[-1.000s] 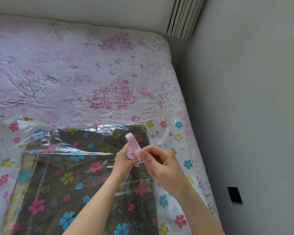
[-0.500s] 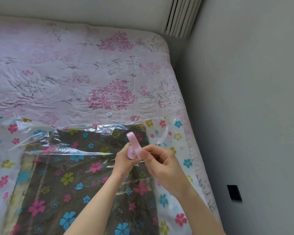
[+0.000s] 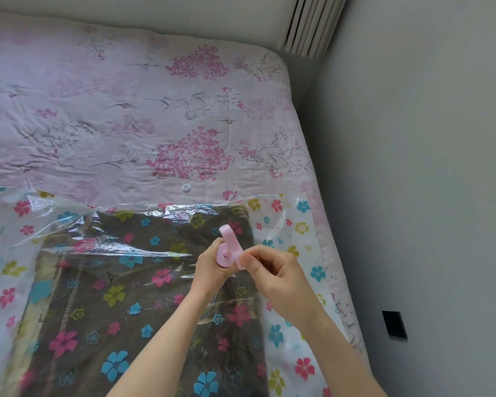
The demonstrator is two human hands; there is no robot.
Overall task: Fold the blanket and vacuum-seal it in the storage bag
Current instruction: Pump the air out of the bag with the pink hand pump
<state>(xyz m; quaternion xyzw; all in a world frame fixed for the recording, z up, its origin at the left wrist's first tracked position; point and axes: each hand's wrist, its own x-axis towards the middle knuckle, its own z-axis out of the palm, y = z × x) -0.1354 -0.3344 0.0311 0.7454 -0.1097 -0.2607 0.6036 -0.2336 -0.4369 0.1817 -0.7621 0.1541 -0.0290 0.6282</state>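
Blanket (image 3: 132, 305) is lying bagged in the storage bag (image 3: 295, 333); valve step underway. Left hand (image 3: 212, 267) is gripping the pink valve (image 3: 225, 255), right hand (image 3: 272, 270) pinching its cap (image 3: 232, 239), probably hinged, at twelve o'clock. Next: seating it squarely.

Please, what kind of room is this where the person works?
Most likely a bedroom in a home. A bed with a pink floral bedcover fills most of the view, pushed near a grey wall, and a ribbed radiator stands in the corner.

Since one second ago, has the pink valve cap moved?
No. The pink valve cap stays in both hands, the same way below the white button on the bed.
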